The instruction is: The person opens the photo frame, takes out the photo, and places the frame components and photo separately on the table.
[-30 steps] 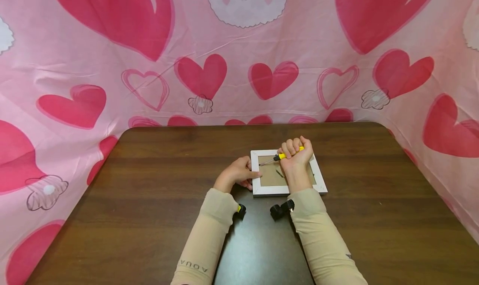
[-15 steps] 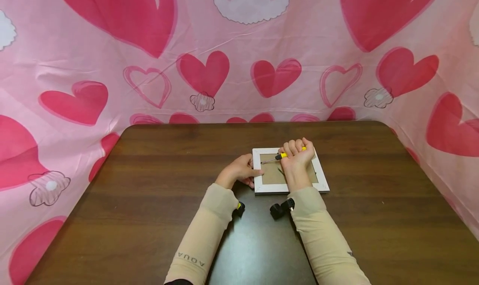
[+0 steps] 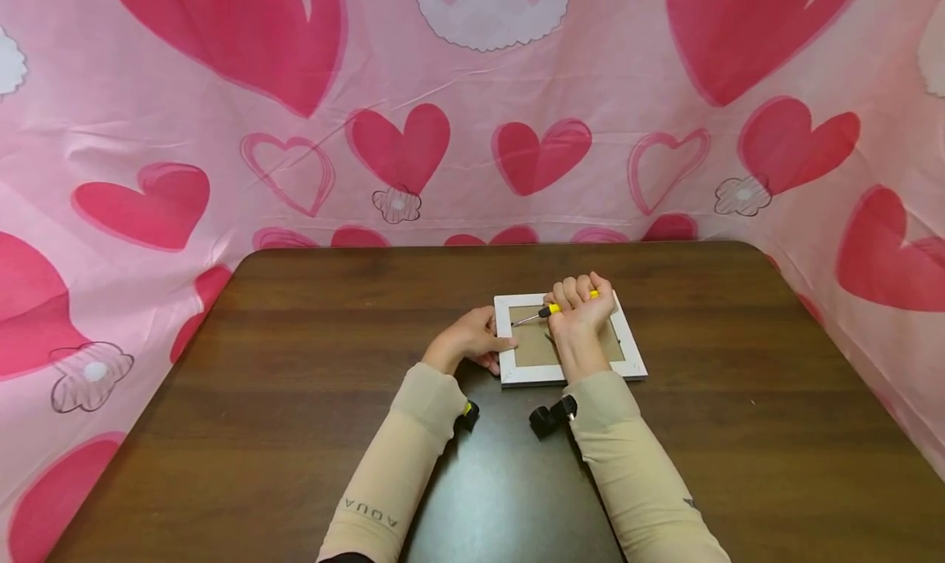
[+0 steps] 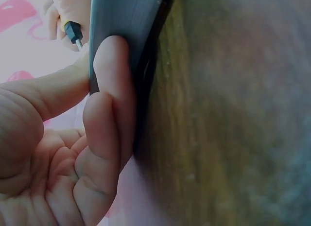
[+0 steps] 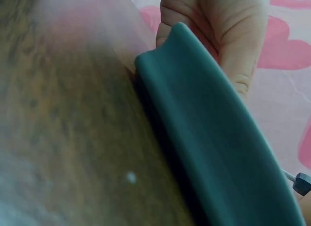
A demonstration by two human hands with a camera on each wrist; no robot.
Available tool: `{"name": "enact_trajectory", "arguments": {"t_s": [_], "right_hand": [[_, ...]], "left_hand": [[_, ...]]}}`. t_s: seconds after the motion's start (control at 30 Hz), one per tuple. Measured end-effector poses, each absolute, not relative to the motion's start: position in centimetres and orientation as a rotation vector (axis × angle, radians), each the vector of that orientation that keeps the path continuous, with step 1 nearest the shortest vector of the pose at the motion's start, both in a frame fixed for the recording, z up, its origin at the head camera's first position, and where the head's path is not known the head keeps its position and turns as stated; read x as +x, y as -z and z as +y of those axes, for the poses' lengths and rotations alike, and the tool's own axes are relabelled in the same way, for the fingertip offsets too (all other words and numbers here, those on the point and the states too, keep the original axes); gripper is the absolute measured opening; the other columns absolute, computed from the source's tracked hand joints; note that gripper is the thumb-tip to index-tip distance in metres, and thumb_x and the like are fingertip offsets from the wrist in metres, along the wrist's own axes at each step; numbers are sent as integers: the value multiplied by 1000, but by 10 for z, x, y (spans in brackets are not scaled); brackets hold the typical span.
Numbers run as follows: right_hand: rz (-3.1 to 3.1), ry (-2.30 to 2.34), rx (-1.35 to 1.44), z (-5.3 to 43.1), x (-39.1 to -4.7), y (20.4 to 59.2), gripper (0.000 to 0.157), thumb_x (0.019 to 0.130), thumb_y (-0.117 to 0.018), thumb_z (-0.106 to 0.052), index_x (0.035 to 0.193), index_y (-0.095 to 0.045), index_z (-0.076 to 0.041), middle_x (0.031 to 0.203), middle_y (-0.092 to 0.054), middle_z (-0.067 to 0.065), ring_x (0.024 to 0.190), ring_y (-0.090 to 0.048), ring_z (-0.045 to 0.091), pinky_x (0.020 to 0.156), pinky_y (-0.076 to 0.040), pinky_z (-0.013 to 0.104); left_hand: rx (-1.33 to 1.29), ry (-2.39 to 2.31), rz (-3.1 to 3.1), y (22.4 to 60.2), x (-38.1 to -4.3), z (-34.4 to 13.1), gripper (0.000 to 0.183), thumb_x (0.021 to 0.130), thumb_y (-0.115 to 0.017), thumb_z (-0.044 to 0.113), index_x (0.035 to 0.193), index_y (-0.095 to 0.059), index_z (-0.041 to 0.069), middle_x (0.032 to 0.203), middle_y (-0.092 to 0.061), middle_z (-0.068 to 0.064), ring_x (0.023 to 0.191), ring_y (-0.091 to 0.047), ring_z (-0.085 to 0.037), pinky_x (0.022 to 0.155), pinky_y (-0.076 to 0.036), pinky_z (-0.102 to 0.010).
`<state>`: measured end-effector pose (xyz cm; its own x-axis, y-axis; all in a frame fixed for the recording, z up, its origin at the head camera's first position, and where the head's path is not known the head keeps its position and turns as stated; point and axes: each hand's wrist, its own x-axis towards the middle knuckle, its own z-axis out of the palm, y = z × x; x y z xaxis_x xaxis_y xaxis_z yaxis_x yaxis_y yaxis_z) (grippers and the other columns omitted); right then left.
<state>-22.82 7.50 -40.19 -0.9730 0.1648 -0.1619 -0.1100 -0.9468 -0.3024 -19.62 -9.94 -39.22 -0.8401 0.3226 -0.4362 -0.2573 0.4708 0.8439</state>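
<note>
A white picture frame (image 3: 535, 374) lies on the table with its brown backing board (image 3: 527, 354) facing up. At its left side, my left hand (image 3: 468, 339) pinches the frame, thumb on top and fingers against the outer edge (image 4: 121, 22). My right hand (image 3: 583, 317) grips the yellow and black handle of a screwdriver (image 3: 545, 310) above the board. The screwdriver's tip meets the frame's inner left edge, by a small dark spot. A thin dark strip (image 3: 549, 337) shows on the board, partly behind the right wrist. In the right wrist view, the frame's side (image 5: 204, 129) hides most of the screwdriver.
The brown wooden table (image 3: 295, 341) extends on all sides of the frame. Behind and beside it hangs a pink cloth (image 3: 458, 79) with hearts. Black wrist cameras (image 3: 550, 417) sit on both sleeves, close to the frame's near edge.
The whole view shifts slightly. Both hands keep their grips, and the screwdriver tip stays at the frame's inner left edge.
</note>
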Motion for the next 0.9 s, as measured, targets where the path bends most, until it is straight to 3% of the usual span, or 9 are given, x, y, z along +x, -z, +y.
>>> {"name": "enact_trajectory", "arguments": {"t_s": [0.43,0.67,0.9], "right_hand": [[-489,-2919,-243,73,-223,402,59,101,-28,-22,42,-29,-13,36,-27,-4,38,-12,12,48,-10,27],[-839,-2845,42,62,-222,389,54,101,-21,-17,47,-21,-15,41,-17,-6,44,-4,13,50,-6,28],[-1113,-2696,274,45,-226,374,52,99,-24,-7,48,-22,-14,45,-13,-6,40,-7,8,41,-2,24]], "left_hand": [[68,-1377,2166,392,-195,-97,25,92,-71,12,99,-49,1,68,-57,-8,44,-58,-14,47,-53,-24],[41,-1363,2182,391,-194,-95,27,92,-71,12,102,-48,1,69,-57,-9,44,-58,-14,47,-53,-24],[3,-1324,2189,389,-196,-93,27,92,-70,13,97,-46,4,66,-55,-9,43,-58,-14,46,-52,-24]]}}
